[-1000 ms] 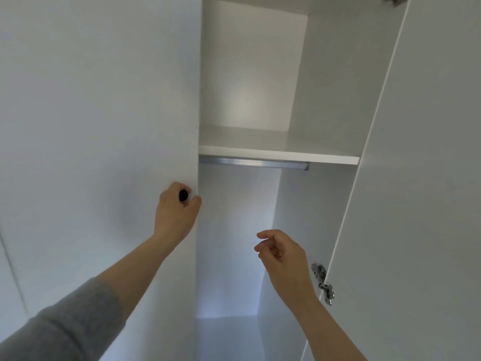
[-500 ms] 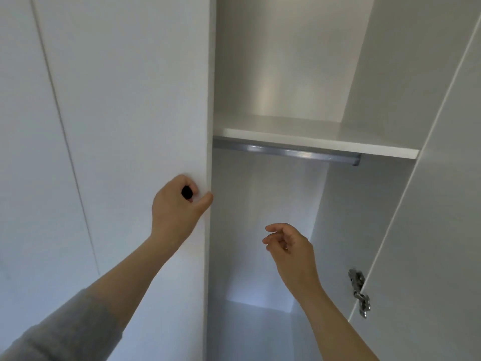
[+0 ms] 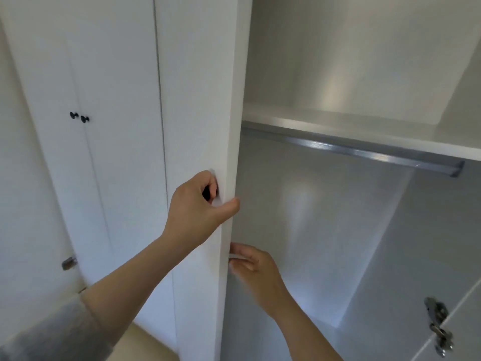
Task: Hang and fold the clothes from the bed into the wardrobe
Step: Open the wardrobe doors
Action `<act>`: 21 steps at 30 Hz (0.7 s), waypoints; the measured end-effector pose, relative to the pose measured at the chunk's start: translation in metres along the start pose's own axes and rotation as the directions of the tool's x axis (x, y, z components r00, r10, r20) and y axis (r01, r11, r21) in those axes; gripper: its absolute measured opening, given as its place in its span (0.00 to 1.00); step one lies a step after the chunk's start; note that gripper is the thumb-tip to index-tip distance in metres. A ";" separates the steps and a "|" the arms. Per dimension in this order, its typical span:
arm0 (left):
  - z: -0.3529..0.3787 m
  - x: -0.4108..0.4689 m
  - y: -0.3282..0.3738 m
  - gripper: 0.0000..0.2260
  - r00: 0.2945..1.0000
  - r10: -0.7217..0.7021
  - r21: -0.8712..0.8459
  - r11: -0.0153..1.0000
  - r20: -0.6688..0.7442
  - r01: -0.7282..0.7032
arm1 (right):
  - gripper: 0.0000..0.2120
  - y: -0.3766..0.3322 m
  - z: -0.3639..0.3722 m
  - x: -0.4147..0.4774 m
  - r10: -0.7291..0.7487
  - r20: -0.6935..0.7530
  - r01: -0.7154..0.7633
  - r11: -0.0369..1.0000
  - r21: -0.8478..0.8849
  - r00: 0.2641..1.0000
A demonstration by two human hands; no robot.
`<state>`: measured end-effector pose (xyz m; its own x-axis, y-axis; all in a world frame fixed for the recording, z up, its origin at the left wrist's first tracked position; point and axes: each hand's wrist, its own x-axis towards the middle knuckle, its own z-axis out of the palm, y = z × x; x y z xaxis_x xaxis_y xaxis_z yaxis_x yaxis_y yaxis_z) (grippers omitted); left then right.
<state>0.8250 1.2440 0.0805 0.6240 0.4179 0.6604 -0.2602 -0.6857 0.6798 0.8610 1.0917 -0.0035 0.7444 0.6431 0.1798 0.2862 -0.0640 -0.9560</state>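
Left grip (image 3: 195,207) is curled tight round the black knob (image 3: 207,192) on the wardrobe door (image 3: 197,100). Right grip (image 3: 257,272) sits at that door's edge, fingertips blurred, so can't tell if it's holding. Inside the wardrobe (image 3: 338,230): a shelf (image 3: 364,131), with a metal rail (image 3: 351,149) right under it.

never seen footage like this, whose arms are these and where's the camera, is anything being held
There is no machine here: these are a person's two bare arms. The one picture of this moment comes from a wide-angle camera worn on the person's head, looking forward and down. The left hand pinches a small black knob on a white wardrobe door, which stands partly open. The right hand reaches to that door's edge lower down, fingers relaxed; the blur hides whether it touches. Inside are a white shelf and a metal rail beneath it, with no clothes in view. A metal hinge shows at lower right.
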 end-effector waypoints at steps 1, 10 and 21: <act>-0.007 -0.002 -0.002 0.19 1.000 0.006 0.001 1.000 0.004 -0.006 | 0.19 0.000 0.009 0.000 -0.016 0.031 0.015 1.000 0.026 0.999; -0.065 -0.033 -0.014 0.15 0.998 -0.012 -0.063 0.998 -0.058 0.008 | 0.11 -0.002 0.054 0.004 0.002 0.121 -0.014 0.995 0.101 0.993; -0.177 -0.107 -0.081 0.11 0.932 -0.248 0.118 0.951 -0.266 0.286 | 0.08 -0.009 0.131 0.018 -0.115 0.037 0.116 0.992 -0.040 0.993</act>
<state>0.6485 1.3600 0.0115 0.4496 0.7176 0.5319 0.0182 -0.6027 0.7978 0.7925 1.2036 -0.0221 0.6836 0.6742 0.2795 0.3945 -0.0192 -0.9187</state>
